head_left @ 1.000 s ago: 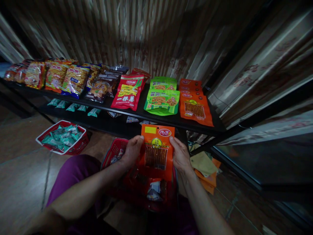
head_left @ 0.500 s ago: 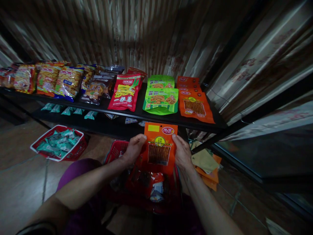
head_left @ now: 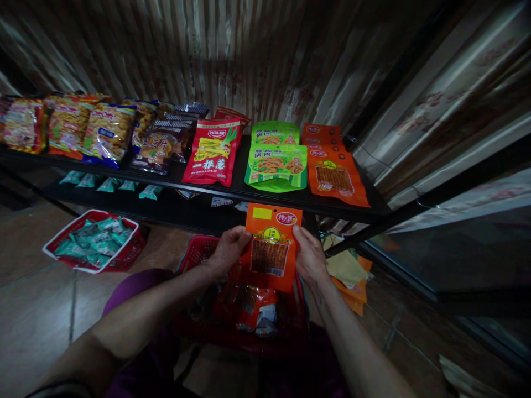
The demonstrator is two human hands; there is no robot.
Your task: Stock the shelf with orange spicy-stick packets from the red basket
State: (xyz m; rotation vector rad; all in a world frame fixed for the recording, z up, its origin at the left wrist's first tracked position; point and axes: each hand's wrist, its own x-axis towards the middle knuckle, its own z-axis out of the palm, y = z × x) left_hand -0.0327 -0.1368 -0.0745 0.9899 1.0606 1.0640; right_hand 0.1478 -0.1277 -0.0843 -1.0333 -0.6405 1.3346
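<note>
An orange snack packet with a clear window showing brown sticks is held upright between my hands. My left hand pinches its left edge, and my right hand grips the right edge. Beneath it, a red basket stands between my knees, holding another orange packet and small wrapped snacks. On the black shelf ahead, similar orange packets lie overlapped at the right end. Beside them are green snack pouches, then a red snack bag.
Several noodle-like snack bags and brown bags fill the shelf's left part. Small teal packets lie on the lower shelf. A red basket of teal packets rests on the floor at left. Orange and tan packaging lies at right.
The view has shifted slightly, so the shelf goods appear a little higher. Both hands still hold the orange packet in nearly the same place over the basket.
</note>
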